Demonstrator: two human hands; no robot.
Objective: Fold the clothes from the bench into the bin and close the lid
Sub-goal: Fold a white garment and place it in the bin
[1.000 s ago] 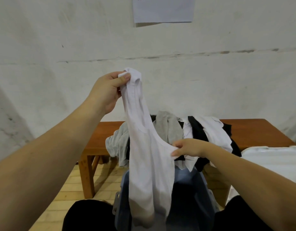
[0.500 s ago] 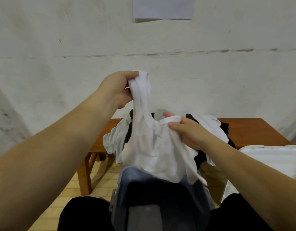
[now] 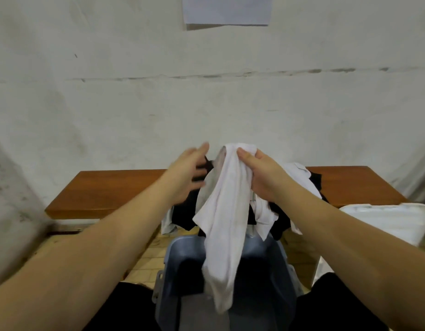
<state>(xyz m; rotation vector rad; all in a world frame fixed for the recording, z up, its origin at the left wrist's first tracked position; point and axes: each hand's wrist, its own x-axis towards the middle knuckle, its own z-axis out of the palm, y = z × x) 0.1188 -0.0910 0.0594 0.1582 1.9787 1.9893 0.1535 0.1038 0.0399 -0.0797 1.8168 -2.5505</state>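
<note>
A white undershirt (image 3: 224, 218) hangs bunched from my right hand (image 3: 259, 173), which grips its top. Its lower end dangles into the open blue-grey bin (image 3: 285, 266) between my knees. My left hand (image 3: 187, 174) is blurred, fingers spread, just left of the shirt and holding nothing. Behind the shirt, a pile of black, white and grey clothes (image 3: 302, 185) lies on the brown wooden bench (image 3: 106, 194) and spills over its front edge.
The white bin lid (image 3: 386, 223) lies at the right, by the bench's end. A white wall with a paper sheet (image 3: 227, 9) rises behind the bench. Yellowish tiled floor (image 3: 154, 256) shows under the bench.
My left hand has let go of the shirt's top and opened. My right hand has moved up and now holds the gathered shirt alone, and the shirt hangs lower into the bin.
</note>
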